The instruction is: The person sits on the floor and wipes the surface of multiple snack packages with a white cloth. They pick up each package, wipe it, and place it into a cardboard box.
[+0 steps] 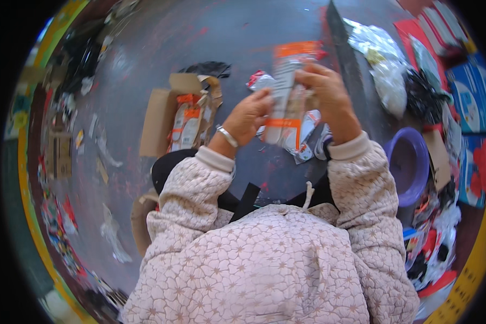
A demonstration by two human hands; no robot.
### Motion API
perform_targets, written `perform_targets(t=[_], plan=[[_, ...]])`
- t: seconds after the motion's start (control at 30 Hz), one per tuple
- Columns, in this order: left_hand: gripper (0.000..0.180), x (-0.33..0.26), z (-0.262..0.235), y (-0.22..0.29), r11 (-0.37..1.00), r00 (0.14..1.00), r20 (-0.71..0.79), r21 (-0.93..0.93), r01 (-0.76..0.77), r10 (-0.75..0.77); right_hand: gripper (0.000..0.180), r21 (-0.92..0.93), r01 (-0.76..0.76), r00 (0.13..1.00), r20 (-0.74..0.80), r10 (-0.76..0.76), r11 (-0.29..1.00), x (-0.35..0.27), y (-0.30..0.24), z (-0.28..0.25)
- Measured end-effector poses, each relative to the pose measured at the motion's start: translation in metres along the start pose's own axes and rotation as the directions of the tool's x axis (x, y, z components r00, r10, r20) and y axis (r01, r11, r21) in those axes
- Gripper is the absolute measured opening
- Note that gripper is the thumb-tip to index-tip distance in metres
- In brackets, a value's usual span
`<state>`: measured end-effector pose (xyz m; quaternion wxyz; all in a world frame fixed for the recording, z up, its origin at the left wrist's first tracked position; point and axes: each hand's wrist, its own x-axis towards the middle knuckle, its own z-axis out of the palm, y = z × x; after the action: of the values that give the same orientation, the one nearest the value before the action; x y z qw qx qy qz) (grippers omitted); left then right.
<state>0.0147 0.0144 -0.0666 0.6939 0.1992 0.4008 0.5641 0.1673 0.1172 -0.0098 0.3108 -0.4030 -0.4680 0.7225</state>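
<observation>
A flat, long packet (284, 89) with orange bands at both ends and a pale printed middle is held upright in front of me, slightly blurred. My left hand (247, 116) grips its left edge, thumb and fingers pinched together. On its right side, my right hand (329, 94) is closed on the packet with bent fingers. Beneath it on the floor lie more shiny white-and-orange packets (308, 132), partly hidden. A red-and-silver wrapper (261, 80) shows behind the held packet. To the left, an open cardboard box (157, 121) contains several similar orange-and-white packets (186, 127).
A purple basin (425, 167) stands at my right, beside a cardboard piece (437, 156). Beyond it are clear plastic bags (389, 81), a black bag (424, 97) and blue packs (472, 94). A dark upright edge (344, 59) runs ahead. Scraps litter the left floor, near a small carton (59, 155).
</observation>
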Motion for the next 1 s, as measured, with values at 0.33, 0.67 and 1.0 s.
perform_targets(t=[0.33, 0.67, 1.0], plan=[[0.083, -0.002, 0.023, -0.015, 0.735, 0.858, 0.317, 0.446, -0.511, 0.404, 0.013, -0.002, -0.014, 1.0, 0.013, 0.014, 1.0, 0.0, 0.012, 0.022], [0.066, -0.013, 0.013, 0.014, 0.924, 0.959, 0.277, -0.351, 0.154, -0.055, 0.019, 0.549, 0.131, 0.97, -0.244, 0.008, 0.825, 0.026, -0.021, -0.023], [0.057, -0.008, 0.005, -0.004, 0.918, 0.969, 0.241, -0.369, 0.144, -0.056, 0.04, -0.183, 0.487, 0.866, 0.228, -0.445, 0.854, -0.004, -0.002, 0.023]])
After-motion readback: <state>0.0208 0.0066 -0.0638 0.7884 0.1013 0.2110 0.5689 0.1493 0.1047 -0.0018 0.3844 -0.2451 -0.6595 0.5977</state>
